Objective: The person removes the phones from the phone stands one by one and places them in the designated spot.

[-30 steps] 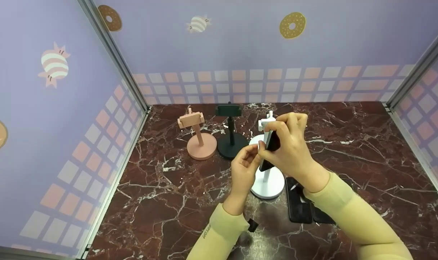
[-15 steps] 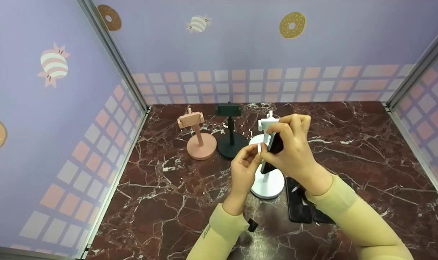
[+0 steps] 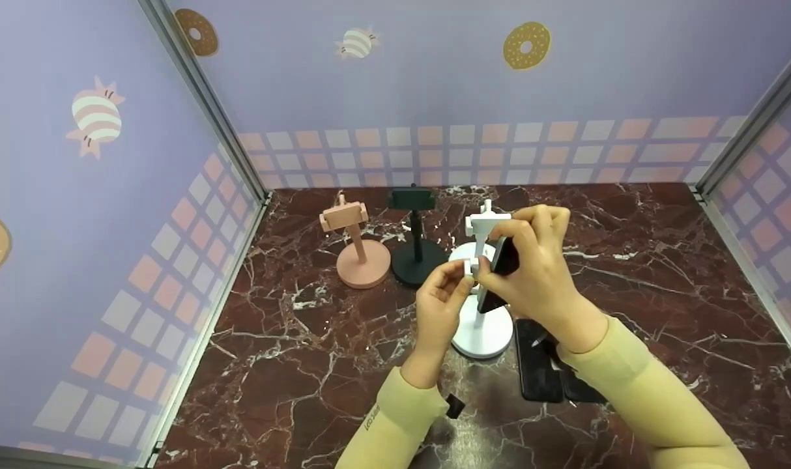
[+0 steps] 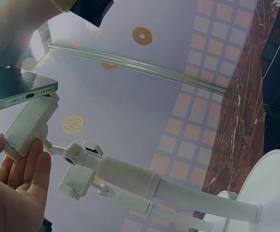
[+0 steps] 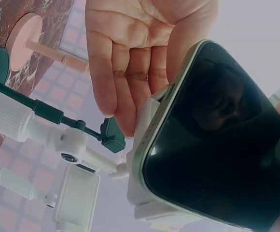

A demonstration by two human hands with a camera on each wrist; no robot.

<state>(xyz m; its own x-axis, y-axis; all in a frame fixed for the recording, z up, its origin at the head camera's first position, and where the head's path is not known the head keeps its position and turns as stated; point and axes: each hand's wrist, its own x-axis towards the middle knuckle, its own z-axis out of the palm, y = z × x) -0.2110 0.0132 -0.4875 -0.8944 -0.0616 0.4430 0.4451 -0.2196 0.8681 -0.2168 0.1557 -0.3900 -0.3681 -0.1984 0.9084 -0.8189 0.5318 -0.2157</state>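
Two white phone stands stand one before the other. My left hand (image 3: 438,306) pinches the clamp (image 4: 30,123) of the nearer white phone stand (image 3: 482,335) between thumb and fingertips; in the left wrist view its fingers curl under the clamp's lower end. My right hand (image 3: 544,277) grips a smartphone (image 5: 217,140) with a black screen and pale edge, tilted on end. The phone's port end lies close over the clamp's upper end in the left wrist view; whether they touch I cannot tell. The farther white phone stand (image 3: 488,225) is partly behind my right fingers.
To the left stand a pink phone stand (image 3: 363,264) and a dark green phone stand (image 3: 419,262). Two dark phones (image 3: 539,374) lie side by side at the right, partly under my right forearm. Patterned walls (image 3: 395,78) enclose the dark red marbled table (image 3: 291,365).
My right hand has shifted slightly right with the smartphone, away from my left fingers. More of the nearer stand's clamp now shows between the hands. My left hand has barely moved.
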